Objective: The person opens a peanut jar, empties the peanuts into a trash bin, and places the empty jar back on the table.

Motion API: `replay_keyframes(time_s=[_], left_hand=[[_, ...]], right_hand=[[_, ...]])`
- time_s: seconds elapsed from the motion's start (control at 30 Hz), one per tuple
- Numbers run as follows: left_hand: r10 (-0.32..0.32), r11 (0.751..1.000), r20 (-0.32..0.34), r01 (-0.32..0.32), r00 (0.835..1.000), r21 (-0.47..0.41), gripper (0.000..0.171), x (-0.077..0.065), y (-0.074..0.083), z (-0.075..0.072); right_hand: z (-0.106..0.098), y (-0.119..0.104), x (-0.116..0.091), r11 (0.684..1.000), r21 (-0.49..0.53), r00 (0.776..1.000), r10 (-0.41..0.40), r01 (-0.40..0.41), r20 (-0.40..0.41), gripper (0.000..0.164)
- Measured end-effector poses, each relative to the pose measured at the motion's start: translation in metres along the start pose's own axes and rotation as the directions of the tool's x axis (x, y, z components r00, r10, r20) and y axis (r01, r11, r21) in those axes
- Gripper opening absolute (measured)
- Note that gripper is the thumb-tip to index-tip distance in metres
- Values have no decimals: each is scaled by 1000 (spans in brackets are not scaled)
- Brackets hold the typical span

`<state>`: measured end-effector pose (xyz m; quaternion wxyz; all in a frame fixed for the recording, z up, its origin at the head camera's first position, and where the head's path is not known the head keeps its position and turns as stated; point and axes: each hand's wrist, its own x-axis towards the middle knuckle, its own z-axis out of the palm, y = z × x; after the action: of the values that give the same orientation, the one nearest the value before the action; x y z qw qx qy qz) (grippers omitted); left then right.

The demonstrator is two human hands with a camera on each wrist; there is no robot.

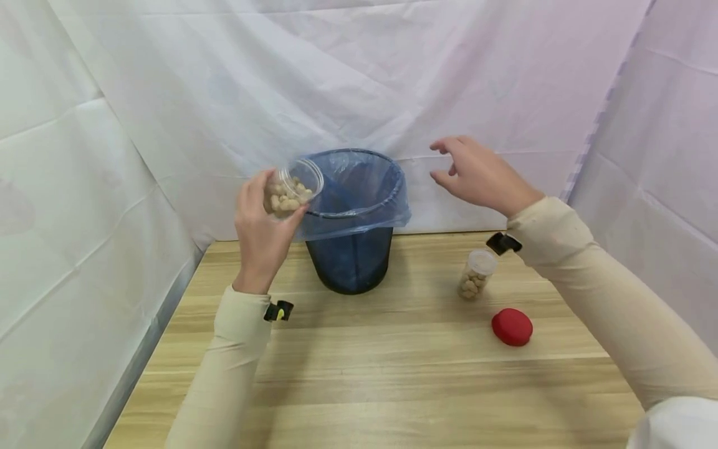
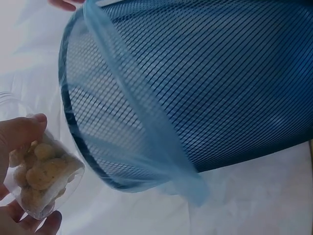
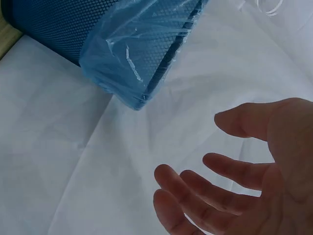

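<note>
My left hand (image 1: 260,227) grips a clear plastic jar (image 1: 294,187) of pale, roundish nut-like pieces. The jar has no lid on and tilts with its mouth toward the bin, close by the left rim. In the left wrist view the pieces (image 2: 46,171) lie inside the jar, between thumb and fingers. A black mesh bin (image 1: 353,262) lined with a blue plastic bag (image 1: 364,221) stands at the back of the table. To the right of the bin, my right hand (image 1: 477,171) hangs in the air with fingers loosely bent, holding nothing.
A second clear jar (image 1: 477,274) with similar pieces stands on the wooden table (image 1: 370,374), right of the bin. In front of it lies a red lid (image 1: 512,327). White cloth (image 1: 336,75) hangs behind the table and along both sides.
</note>
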<state>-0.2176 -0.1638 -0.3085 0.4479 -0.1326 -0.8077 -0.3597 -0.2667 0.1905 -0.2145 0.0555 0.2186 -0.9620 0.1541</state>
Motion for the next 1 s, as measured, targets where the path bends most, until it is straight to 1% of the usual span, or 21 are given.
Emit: replay_keyframes(time_s=[0.07,0.2,0.37,0.57,0.67,0.77,0.87,1.0], left_hand=[[16,1000,6,-16,1000,7,74,10,-2,-1],[42,999,21,-42,999,11,73,28,-3,-2],[68,998,40,-68,997,11,73,46,-3,0],[65,998,59,-66,996,13,70,63,-5,7],[67,998,88,-69,994,14,69,71,-7,11],[95,994,128,-101,987,36,70,77,-10,15],[131,987,170,-144,977,65,71,81,-11,17],[171,976,238,-198,956,92,71,85,-12,21]], right_hand=[[-1,-6,14,1000,-6,1000,-4,4,-4,58],[-3,-14,39,1000,-15,1000,14,-15,-10,59],[-1,-17,66,1000,16,1000,21,-21,-7,59],[13,-16,90,999,41,1000,15,-16,20,59],[24,-16,98,997,65,998,29,-32,47,60],[38,-17,104,993,103,995,50,-58,81,60],[52,-18,109,990,124,993,58,-71,105,58],[67,-18,114,987,131,990,72,-89,125,58]])
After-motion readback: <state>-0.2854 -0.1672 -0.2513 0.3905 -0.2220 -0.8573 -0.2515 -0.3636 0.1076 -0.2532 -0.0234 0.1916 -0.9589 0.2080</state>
